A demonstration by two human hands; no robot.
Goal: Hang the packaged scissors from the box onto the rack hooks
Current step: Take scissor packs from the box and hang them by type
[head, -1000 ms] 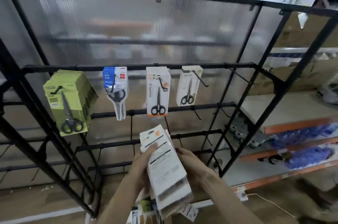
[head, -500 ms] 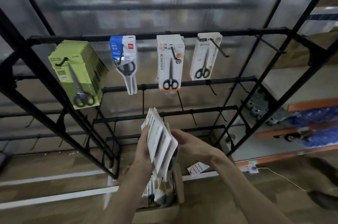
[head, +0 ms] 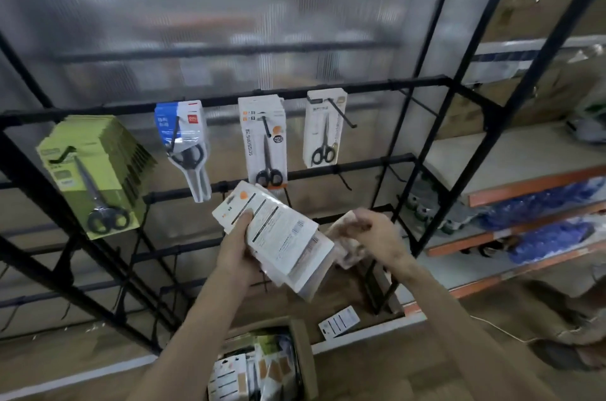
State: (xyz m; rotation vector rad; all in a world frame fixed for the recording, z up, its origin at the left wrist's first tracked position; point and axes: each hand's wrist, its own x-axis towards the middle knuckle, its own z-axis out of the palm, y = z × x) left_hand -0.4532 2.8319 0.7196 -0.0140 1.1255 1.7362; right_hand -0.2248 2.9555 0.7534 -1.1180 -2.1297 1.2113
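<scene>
Hands part over a stack of packaged scissors (head: 282,236) at the rack (head: 360,87). Half a second ago both hands closed round the stack, edge-on to the camera. It now lies tilted with its printed backs up, gripped from its seven o'clock side by the left hand (head: 237,256), thumb across the top card. The right hand (head: 377,236) has drawn away toward three o'clock, fingers curled on what looks like a single pack (head: 344,246), though blur hides its detail. That suggests one pack is being peeled off for hanging; none has reached a hook yet. Four hooks on the top rail carry stock: a thick bunch of green packs (head: 95,177) at nine o'clock, too many to count, then a blue pack (head: 183,131), white-and-orange packs (head: 262,138) matching the held stack, and a white pack (head: 323,128) at one o'clock. Just right of these, one empty hook (head: 416,102) is visible. One open box (head: 305,358) sits on the floor at six o'clock, more packs inside, with one loose card (head: 339,323) lying beside it.
</scene>
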